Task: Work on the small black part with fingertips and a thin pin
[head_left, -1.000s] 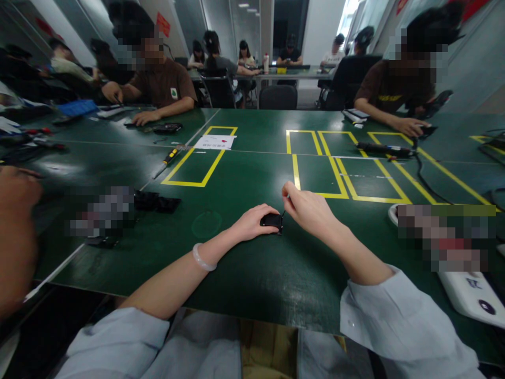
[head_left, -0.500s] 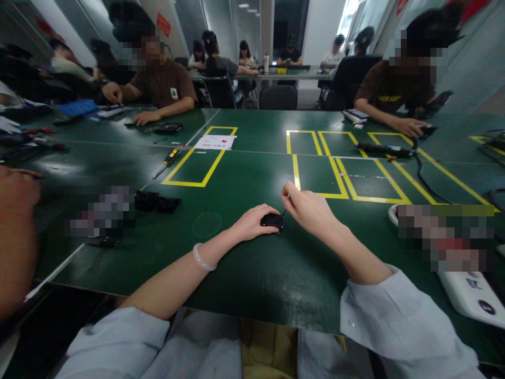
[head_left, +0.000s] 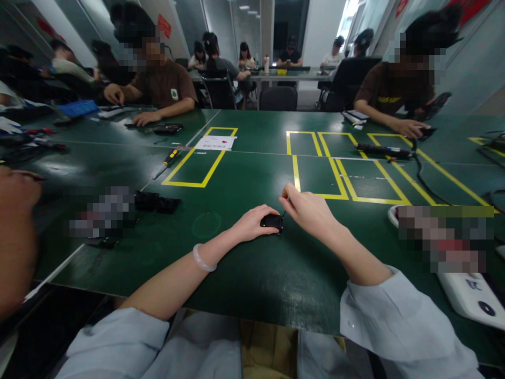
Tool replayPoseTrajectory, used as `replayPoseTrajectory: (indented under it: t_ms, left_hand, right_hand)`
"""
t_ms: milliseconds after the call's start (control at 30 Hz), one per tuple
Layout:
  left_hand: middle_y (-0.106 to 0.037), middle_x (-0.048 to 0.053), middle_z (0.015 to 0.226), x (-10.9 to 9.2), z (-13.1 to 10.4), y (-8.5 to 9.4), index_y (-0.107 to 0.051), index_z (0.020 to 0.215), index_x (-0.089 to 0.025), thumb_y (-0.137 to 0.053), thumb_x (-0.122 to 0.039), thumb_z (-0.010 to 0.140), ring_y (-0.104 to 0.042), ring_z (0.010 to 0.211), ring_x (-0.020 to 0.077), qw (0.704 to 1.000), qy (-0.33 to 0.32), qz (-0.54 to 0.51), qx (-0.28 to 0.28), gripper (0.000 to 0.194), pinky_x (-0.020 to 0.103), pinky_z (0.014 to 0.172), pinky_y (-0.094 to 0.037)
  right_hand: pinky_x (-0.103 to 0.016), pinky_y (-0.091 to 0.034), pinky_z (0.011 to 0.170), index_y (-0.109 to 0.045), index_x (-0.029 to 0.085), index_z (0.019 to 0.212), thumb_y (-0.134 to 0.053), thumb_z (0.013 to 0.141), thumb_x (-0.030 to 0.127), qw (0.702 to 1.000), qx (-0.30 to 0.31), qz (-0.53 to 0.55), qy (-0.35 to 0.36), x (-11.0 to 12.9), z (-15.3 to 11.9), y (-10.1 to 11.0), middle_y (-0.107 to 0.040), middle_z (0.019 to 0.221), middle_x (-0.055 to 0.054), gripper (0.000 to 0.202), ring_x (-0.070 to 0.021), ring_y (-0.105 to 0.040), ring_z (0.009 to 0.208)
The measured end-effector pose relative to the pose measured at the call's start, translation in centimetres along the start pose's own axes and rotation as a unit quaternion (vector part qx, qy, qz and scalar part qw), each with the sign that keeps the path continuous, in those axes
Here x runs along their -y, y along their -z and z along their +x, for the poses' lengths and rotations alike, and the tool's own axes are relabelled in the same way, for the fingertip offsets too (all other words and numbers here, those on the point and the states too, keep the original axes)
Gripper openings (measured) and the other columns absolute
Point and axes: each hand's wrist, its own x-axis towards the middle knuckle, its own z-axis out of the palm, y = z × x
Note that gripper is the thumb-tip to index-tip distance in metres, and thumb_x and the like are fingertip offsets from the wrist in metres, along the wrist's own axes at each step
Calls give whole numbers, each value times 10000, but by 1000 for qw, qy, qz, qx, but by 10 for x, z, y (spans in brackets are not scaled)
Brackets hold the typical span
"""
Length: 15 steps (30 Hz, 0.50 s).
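Observation:
A small black box-like part [head_left: 272, 223] rests on the green table [head_left: 244, 268] in front of me. My left hand [head_left: 254, 222] is closed around it, with the thumb along its near side and the fingers over its far side. Just to the right, my right hand [head_left: 306, 207] pinches a thin dark rod [head_left: 283, 213]. The rod slants down to the right end of the black part; its upper end is hidden in my fingers, so I cannot tell its kind.
Further left lie a yellow-black screwdriver [head_left: 170, 156] and several black parts [head_left: 158, 202]. A white device [head_left: 469, 300] is at the right, partly blurred. Yellow tape outlines and a paper label [head_left: 216, 143] mark the table. A person's arm [head_left: 18, 237] reaches in from the left; co-workers sit opposite.
My right hand has shifted very slightly and the rod's slant differs a little. My left hand and the black part have stayed in place.

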Motion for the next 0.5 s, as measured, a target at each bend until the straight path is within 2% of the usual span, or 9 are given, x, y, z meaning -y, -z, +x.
replayPoseTrajectory:
  t_ms: [100,367,500]
  left_hand:
    - [-593,44,1035,1,0,-1,-573,1128,-228,-659,-433,797,-574,949,215,1000,4,3,1,399,323,843,-438]
    - [-594,43,1010,-2,-1,2,-576,1118,-230,-659,-431,798,-575,938,215,1000,7,3,1,387,315,825,-440]
    - [-595,44,1017,-2,0,1,-574,1130,-226,-666,-423,793,-573,943,217,1000,6,4,5,401,317,827,-439]
  right_hand:
    - [-254,-196,507,-475,207,1025,-262,970,399,1000,7,-19,-3,0,1,-1,-676,748,-44,291,-191,-625,651]
    - [-256,-196,499,-449,205,1073,-308,946,267,1000,-10,19,14,-2,0,-2,-672,751,-16,200,-175,-623,645]
    - [-257,-190,498,-464,207,1036,-303,960,341,1000,-11,11,15,-2,1,-1,-674,752,-24,223,-184,-630,660]
